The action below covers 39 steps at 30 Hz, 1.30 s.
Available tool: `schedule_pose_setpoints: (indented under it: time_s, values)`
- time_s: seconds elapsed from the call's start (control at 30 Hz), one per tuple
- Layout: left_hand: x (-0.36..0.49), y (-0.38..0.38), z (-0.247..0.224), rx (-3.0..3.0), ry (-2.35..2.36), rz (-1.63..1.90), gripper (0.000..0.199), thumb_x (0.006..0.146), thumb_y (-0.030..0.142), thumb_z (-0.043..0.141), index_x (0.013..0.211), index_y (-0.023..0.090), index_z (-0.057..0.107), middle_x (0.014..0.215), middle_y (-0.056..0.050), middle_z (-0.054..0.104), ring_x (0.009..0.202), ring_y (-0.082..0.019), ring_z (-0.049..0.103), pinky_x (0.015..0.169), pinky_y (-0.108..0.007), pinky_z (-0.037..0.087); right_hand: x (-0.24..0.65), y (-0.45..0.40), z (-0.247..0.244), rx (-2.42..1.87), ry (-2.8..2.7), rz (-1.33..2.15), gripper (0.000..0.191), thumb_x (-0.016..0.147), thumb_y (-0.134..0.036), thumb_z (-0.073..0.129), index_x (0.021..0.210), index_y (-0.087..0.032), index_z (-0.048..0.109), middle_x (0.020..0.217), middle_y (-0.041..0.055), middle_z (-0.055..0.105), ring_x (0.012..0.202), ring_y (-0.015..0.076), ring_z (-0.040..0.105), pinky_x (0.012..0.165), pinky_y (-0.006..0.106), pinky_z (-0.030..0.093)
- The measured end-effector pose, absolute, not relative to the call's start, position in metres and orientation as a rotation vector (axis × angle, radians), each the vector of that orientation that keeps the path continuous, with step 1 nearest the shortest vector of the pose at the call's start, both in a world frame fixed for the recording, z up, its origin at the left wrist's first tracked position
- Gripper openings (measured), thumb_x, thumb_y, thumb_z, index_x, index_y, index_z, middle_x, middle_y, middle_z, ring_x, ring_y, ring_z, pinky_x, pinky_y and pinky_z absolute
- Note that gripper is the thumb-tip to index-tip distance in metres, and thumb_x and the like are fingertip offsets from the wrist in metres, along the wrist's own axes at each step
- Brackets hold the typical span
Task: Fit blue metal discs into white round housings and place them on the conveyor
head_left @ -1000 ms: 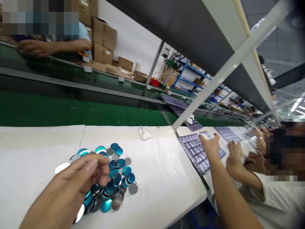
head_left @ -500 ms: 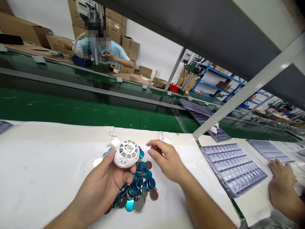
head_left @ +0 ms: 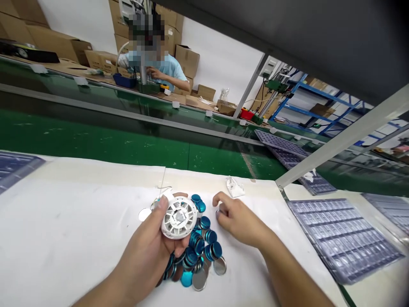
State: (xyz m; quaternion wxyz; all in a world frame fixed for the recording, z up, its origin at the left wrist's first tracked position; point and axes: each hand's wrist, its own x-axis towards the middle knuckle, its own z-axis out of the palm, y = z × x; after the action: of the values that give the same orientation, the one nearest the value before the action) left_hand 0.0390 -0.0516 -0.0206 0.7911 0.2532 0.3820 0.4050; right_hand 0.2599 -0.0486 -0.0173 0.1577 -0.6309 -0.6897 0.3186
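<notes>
My left hand (head_left: 143, 243) is shut around a round white plastic housing (head_left: 177, 217) with a slotted grille, and a thin wire (head_left: 162, 181) rises from behind it. Below the housing lies a loose pile of round metal discs (head_left: 201, 251), teal on one side and silver on the other, partly hidden by my left hand. My right hand (head_left: 238, 217) sits just right of the pile with its fingers curled. Something small and grey shows at its fingertips, but I cannot tell whether it is a disc.
The pile rests on a white-covered workbench (head_left: 64, 221) with a small white piece (head_left: 234, 187) near its far edge. A blister tray (head_left: 343, 238) lies to the right. Beyond run a green conveyor belt (head_left: 96, 145) and a seated co-worker (head_left: 162, 70) among cardboard boxes.
My right hand has moved left from the blister tray to the disc pile. The white housing has appeared in my left hand and turned its grille toward me. The view has swung left.
</notes>
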Motion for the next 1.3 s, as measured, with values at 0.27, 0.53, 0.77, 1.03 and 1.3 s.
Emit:
schedule_pose_setpoints:
  time_s: [0.27, 0.53, 0.77, 1.03, 1.3]
  values:
    - [0.041, -0.059, -0.014, 0.719, 0.971, 0.909, 0.059, 0.09, 0.065, 0.053, 0.133, 0.025, 0.049, 0.065, 0.0, 0.063, 0.059, -0.017, 0.052, 0.058, -0.026, 0.044, 0.246, -0.07, -0.004, -1.11, -1.313, 1.479, 0.024, 0.087, -0.04, 0.073, 0.092, -0.018, 0.065, 0.068, 0.0034, 0.074, 0.058, 0.0176, 0.07, 0.057, 0.029, 0.056]
    - [0.04, -0.065, -0.021, 0.777, 0.988, 0.924, 0.067, 0.087, 0.061, 0.062, 0.142, 0.028, 0.043, 0.071, 0.002, 0.059, 0.062, -0.018, 0.055, 0.055, -0.027, 0.048, 0.236, -0.092, -0.004, -1.135, -1.328, 1.306, 0.019, 0.097, -0.039, 0.064, 0.098, -0.021, 0.066, 0.063, -0.0022, 0.066, 0.048, 0.0082, 0.055, 0.046, 0.018, 0.046]
    - [0.041, -0.069, -0.02, 0.852, 1.041, 0.871, 0.07, 0.086, 0.071, 0.056, 0.142, 0.03, 0.042, 0.065, 0.003, 0.06, 0.062, -0.019, 0.055, 0.054, -0.026, 0.045, 0.22, -0.1, -0.005, -1.06, -1.713, 0.916, 0.012, 0.098, -0.019, 0.059, 0.107, -0.027, 0.062, 0.08, -0.002, 0.071, 0.059, 0.0094, 0.064, 0.056, 0.018, 0.051]
    - [0.045, -0.073, -0.013, 0.916, 1.103, 0.854, 0.067, 0.087, 0.071, 0.054, 0.139, 0.03, 0.044, 0.071, 0.001, 0.056, 0.065, -0.019, 0.053, 0.047, -0.025, 0.038, 0.212, -0.093, -0.004, -1.005, -1.923, 0.47, 0.017, 0.096, -0.009, 0.056, 0.104, -0.021, 0.065, 0.076, -0.001, 0.071, 0.061, 0.0102, 0.062, 0.061, 0.016, 0.051]
    - [0.043, -0.074, -0.018, 0.946, 1.088, 0.874, 0.065, 0.087, 0.068, 0.056, 0.137, 0.027, 0.049, 0.073, 0.001, 0.06, 0.064, -0.018, 0.05, 0.057, -0.027, 0.044, 0.211, -0.092, -0.004, -1.045, -1.914, 0.459, 0.023, 0.096, -0.01, 0.057, 0.11, -0.028, 0.062, 0.079, -0.0024, 0.074, 0.061, 0.0119, 0.064, 0.06, 0.019, 0.053]
